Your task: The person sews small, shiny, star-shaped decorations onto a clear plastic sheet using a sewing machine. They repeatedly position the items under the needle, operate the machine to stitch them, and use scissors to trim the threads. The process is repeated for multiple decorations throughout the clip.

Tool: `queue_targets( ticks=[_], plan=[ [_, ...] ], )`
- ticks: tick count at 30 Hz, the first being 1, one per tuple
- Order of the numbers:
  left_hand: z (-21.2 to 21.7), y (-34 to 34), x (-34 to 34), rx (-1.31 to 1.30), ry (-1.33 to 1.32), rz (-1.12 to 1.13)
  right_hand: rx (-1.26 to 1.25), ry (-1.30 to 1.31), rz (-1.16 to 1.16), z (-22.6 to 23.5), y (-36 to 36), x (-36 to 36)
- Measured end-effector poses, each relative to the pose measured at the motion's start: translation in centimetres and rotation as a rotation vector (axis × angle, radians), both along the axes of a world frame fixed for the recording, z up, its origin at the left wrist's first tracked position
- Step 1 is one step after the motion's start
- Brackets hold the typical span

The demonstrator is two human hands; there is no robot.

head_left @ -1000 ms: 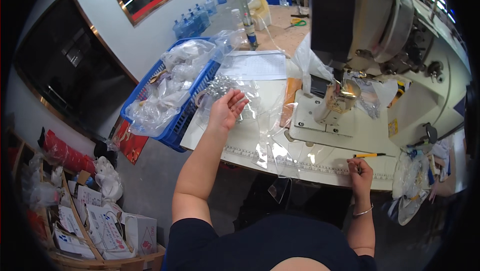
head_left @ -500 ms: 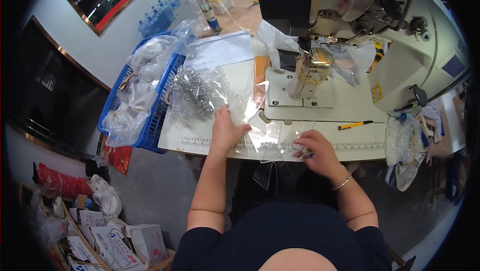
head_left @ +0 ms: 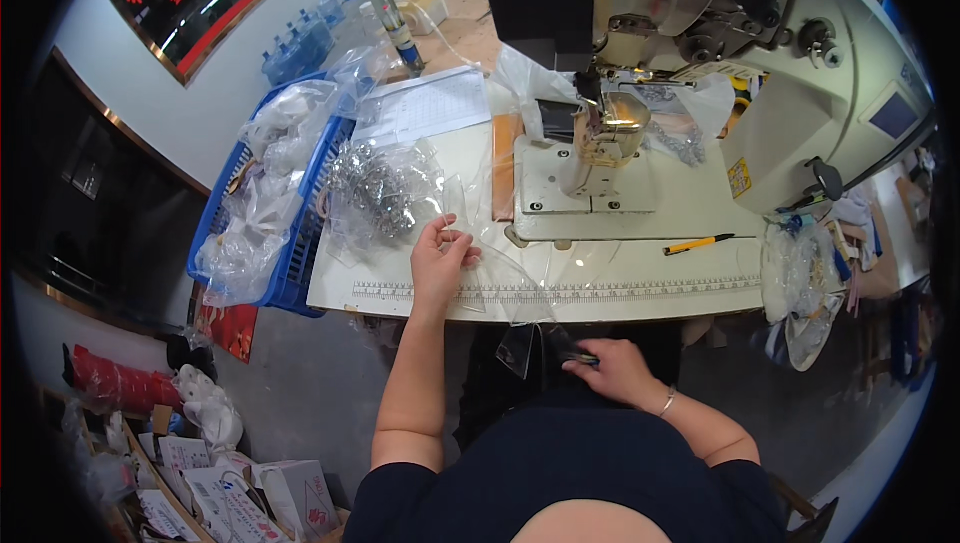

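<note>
My left hand [head_left: 442,261] is over the left part of the tabletop, fingers curled and pinching a clear plastic piece [head_left: 505,281]. That see-through material runs to the right and over the front edge. A clear plastic flap [head_left: 517,348] hangs below the edge. Beside it, low in front of my body, my right hand [head_left: 612,373] is closed around a small dark tool [head_left: 580,356]; its kind is too small to make out. Left of my left hand lies a heap of clear plastic with shiny silvery strands [head_left: 375,188].
The sewing machine [head_left: 600,158] stands behind. A printed ruler strip [head_left: 650,288] runs along the front edge, with a yellow pen [head_left: 698,244] behind it. A blue basket [head_left: 292,268] of clear plastic adjoins the table's left. Papers [head_left: 425,103] lie at the back.
My right hand has moved down off the tabletop toward my body, with the small tool. My left hand's fingers have curled in. The view has shifted slightly.
</note>
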State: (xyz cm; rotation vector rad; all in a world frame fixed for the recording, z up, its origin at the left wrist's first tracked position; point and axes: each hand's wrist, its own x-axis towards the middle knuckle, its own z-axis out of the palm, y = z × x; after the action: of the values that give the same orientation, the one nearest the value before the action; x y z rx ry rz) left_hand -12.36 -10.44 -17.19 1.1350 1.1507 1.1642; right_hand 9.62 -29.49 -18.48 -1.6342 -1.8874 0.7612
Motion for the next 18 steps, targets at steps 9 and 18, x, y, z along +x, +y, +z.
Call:
queue_targets(
  ticks=[9, 18],
  plan=[
    [9.9, -3.0, -6.2, 0.547, -0.576, 0.21, 0.329, 0.16, 0.257, 4.0, 3.6, -0.4],
    [7.2, -4.7, -3.6, 0.116, -0.722, -0.029, -0.214, 0.352, -0.031, 3.4, 11.7, 1.3]
  ],
)
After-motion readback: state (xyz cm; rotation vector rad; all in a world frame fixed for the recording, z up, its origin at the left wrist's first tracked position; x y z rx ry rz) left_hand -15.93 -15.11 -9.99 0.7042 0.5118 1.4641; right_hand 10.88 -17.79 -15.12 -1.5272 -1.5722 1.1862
